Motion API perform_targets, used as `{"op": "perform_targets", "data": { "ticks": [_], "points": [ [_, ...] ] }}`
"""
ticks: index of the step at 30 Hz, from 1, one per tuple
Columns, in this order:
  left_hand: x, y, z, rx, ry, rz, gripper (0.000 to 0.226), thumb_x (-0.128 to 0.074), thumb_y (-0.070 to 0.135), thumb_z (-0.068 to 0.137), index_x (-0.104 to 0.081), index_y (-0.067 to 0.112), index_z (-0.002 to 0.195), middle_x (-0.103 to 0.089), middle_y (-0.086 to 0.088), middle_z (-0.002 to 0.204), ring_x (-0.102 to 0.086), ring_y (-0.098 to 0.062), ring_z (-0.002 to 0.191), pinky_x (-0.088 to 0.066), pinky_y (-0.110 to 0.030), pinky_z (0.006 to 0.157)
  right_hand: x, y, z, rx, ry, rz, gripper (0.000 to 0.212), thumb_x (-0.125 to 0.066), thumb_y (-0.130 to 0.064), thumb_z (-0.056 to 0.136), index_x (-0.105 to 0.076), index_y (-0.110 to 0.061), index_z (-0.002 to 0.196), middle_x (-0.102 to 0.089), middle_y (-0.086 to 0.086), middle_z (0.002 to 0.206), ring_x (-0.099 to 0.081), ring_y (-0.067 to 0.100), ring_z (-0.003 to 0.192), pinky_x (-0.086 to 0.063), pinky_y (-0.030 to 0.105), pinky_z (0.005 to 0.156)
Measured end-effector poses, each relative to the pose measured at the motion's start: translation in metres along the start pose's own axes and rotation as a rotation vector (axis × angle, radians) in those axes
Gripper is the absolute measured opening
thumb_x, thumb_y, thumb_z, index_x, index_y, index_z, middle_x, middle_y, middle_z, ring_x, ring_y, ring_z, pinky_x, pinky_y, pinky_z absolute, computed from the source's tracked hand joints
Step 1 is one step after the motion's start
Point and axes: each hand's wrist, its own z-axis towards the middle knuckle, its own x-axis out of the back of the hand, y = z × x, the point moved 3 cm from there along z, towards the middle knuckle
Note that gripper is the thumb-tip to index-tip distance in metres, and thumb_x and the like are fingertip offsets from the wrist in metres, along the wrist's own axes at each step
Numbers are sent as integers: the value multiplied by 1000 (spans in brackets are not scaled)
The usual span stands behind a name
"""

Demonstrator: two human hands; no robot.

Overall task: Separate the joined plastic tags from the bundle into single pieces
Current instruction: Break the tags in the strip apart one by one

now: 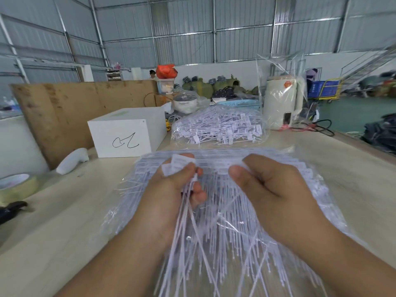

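A: Where is the work now?

B: The bundle of joined tags [246,211] lies on the table [64,232], directly in front of the person, on clear plastic wrap. The left hand [177,185] holds several separated tags [182,162]; its fingers are curled around their thin tails, and the label ends stand above the fingers.

A: And the right hand [270,181]?

B: It is above the bundle, with the fingers bent inward. I cannot tell if the fingertips pinch a tag, because they are hidden.

A: What can go wrong?

B: I think the loose tails can tangle with the bundle. A hard pull may then drag several joined tags together, or tags may slip from the full left hand and mix again.

A: The finished ones?

B: A bag of tags [218,129] lies farther back.
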Motion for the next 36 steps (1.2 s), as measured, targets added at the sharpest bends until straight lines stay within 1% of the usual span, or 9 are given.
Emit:
{"op": "perform_targets", "data": {
  "ticks": [3, 6, 12, 18, 22, 25, 27, 30, 36],
  "points": [
    [-15, -6, -9, -51, -176, 148, 24, -63, 14, 86, -64, 7, 109, -63, -15, 79, -53, -13, 48, -43, -22, 39, -8, 8, -4, -50, -241, 117, 14, -48, -57, 88, -48, -45, 94, -63, -11, 62, -48, 9, 45, -45, 29, 50],
    [-22, -11, -16, -29, -306, 186, 33, -63, 22, 86, -62, 1, 112, -62, -18, 75, -53, -16, 49, -43, -24, 40, -11, 12, -4, -86, -352, 204, 47, -49, -59, 84, -35, -42, 126, -70, -10, 75, -67, 24, 67, -52, 55, 71],
    [-19, -9, -17, -17, -425, 309, 32, -67, 15, 79, -63, -1, 107, -65, -24, 90, -54, -17, 51, -47, -26, 45, -12, 20, -7, -70, -428, 62, 56, -50, -54, 89, -22, -50, 138, -69, -26, 84, -68, 5, 81, -54, 43, 78],
    [-18, -4, -17, -45, -457, 258, 16, -67, 13, 79, -71, 11, 94, -67, -23, 81, -55, -19, 47, -48, -26, 44, -11, 8, -4, -66, -478, 164, 39, -51, -60, 89, -55, -29, 113, -73, -10, 80, -64, 33, 65, -51, 57, 66],
    [-20, -4, -21, -43, -438, 205, 14, -68, 15, 78, -72, 12, 91, -62, -30, 76, -57, -20, 46, -48, -25, 43, -1, 4, -4, -71, -540, 153, 41, -50, -64, 89, -68, -29, 82, -70, -1, 69, -51, 32, 54, -44, 45, 54],
    [-14, 1, -15, -68, -318, 97, 13, -69, 16, 74, -73, 19, 85, -67, -12, 71, -54, -16, 42, -44, -21, 38, 6, 7, -2, -126, -513, 199, 41, -55, -66, 84, -65, -29, 72, -57, 15, 65, -49, 35, 56, -41, 45, 53],
    [-7, 7, -11, -84, -289, 123, 17, -68, 16, 73, -72, 19, 89, -67, -8, 72, -51, -15, 39, -40, -20, 38, 9, 14, -1, -184, -461, 187, 38, -61, -60, 86, -60, -28, 66, -50, 7, 56, -44, 25, 48, -36, 38, 49],
    [-4, 5, -10, -95, -337, 327, 25, -74, 17, 70, -71, 19, 94, -69, -6, 75, -51, -14, 40, -38, -20, 37, 6, 14, -3, -199, -510, 190, 27, -60, -47, 83, -59, -27, 66, -37, -6, 52, -34, 13, 47, -29, 24, 47],
    [-10, -2, -11, -112, -401, 396, 22, -79, 18, 67, -74, 28, 86, -70, -4, 74, -64, -18, 59, -47, -30, 59, 5, 7, -3, -202, -562, 267, 18, -59, -43, 92, -74, -34, 86, -71, -8, 82, -65, 18, 80, -48, 30, 74]
  ]
}}
